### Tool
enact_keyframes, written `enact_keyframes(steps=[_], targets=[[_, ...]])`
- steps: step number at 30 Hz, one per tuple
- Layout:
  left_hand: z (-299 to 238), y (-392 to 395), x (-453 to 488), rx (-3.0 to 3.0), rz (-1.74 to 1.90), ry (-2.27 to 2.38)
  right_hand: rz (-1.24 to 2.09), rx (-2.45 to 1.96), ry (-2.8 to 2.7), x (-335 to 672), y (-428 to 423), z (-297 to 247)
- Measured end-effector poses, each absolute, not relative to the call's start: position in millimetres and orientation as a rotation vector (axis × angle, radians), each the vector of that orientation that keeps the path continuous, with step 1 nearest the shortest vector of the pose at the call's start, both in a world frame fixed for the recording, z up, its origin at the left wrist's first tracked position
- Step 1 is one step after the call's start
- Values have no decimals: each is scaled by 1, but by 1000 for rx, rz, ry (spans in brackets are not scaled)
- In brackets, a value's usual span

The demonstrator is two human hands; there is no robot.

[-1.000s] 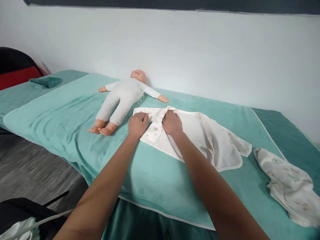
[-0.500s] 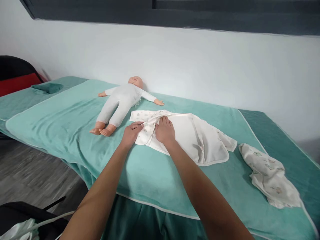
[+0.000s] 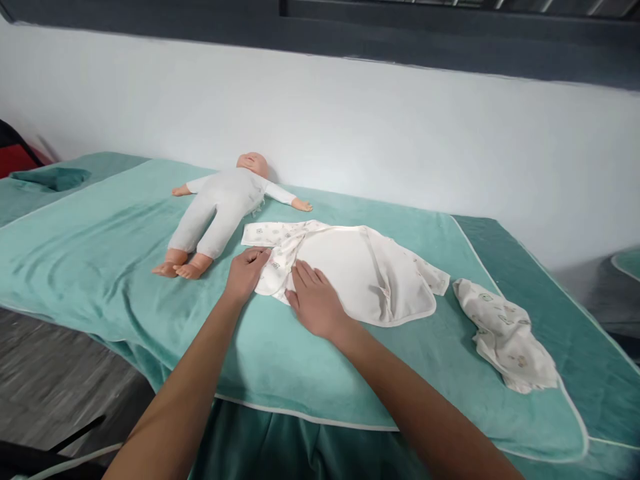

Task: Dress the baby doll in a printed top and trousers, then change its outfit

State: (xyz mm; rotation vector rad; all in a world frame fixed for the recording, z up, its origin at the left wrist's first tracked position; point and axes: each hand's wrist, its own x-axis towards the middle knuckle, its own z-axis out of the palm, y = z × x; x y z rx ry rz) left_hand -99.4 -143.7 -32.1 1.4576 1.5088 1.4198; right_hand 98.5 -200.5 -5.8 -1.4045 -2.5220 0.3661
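Note:
A white baby shirt (image 3: 345, 273) with a small print lies spread and opened out on the green sheet, its sleeves stretched to both sides. At its left edge my left hand (image 3: 246, 272) is closed, the fingertips pinching the printed front panel below the left sleeve. My right hand (image 3: 316, 297) rests flat on the shirt's plain inner side, fingers stretched out and holding nothing. Behind and to the left, a baby doll (image 3: 225, 200) with a white cloth body lies on its back, arms spread.
A second printed baby garment (image 3: 505, 337) lies crumpled at the right. The light green sheet (image 3: 125, 267) covers a darker green bed (image 3: 590, 333) against a white wall (image 3: 350, 133). A folded green cloth (image 3: 53, 177) sits at the far left.
My right hand has shifted toward me over the shirt and flattened, its fingers stretching out. The left hand stays at the shirt's left edge. The view has turned slightly to the right.

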Motion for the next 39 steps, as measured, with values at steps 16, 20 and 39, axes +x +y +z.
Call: enact_keyframes(steps=[16, 20, 39], targets=[[-22, -147, -94, 1463, 1352, 1649, -6, -2591, -1874, 357, -152, 40], [-24, -147, -94, 1456, 1359, 1647, 148, -2488, -1820, 371, -144, 37], [-24, -145, -93, 1454, 1364, 1675, 287, -1820, -1636, 267, -131, 13]])
